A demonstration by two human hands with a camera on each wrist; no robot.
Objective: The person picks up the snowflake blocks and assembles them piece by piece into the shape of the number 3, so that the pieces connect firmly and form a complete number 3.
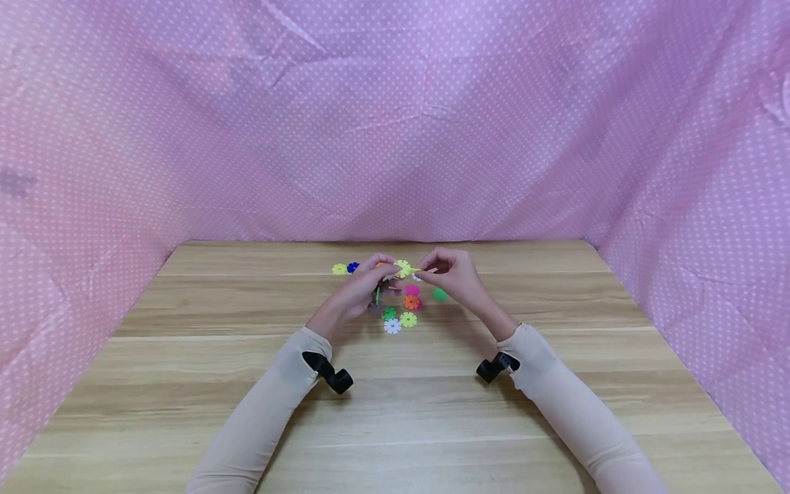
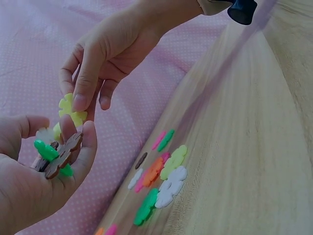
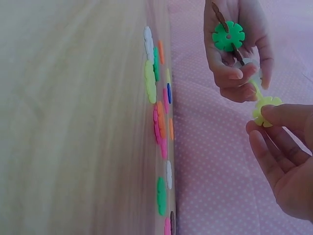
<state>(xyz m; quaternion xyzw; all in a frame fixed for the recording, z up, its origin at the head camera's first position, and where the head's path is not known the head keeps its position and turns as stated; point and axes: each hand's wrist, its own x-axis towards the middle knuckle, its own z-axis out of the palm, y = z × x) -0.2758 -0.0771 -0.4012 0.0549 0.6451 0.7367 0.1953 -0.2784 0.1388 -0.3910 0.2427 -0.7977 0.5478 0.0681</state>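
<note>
Wooden table [image 1: 401, 425]: pale grain, darker brown bands running left to right. Pink cloth [image 1: 395, 137] with small white dots hangs beyond the far edge and along both sides; creased throughout, paler at left, with a grey smudge [image 1: 17, 182] on the left stretch. Loose flower-shaped discs lie on the wood. Near the far edge, at left, a yellow disc [image 1: 339, 269] sits just beside a dark blue disc [image 1: 353, 267]. Closest to the camera, a white disc [image 1: 392, 326] lies next to a yellow-green disc [image 1: 409, 320]. Farther right, a green disc [image 1: 440, 294] lies apart.
</note>
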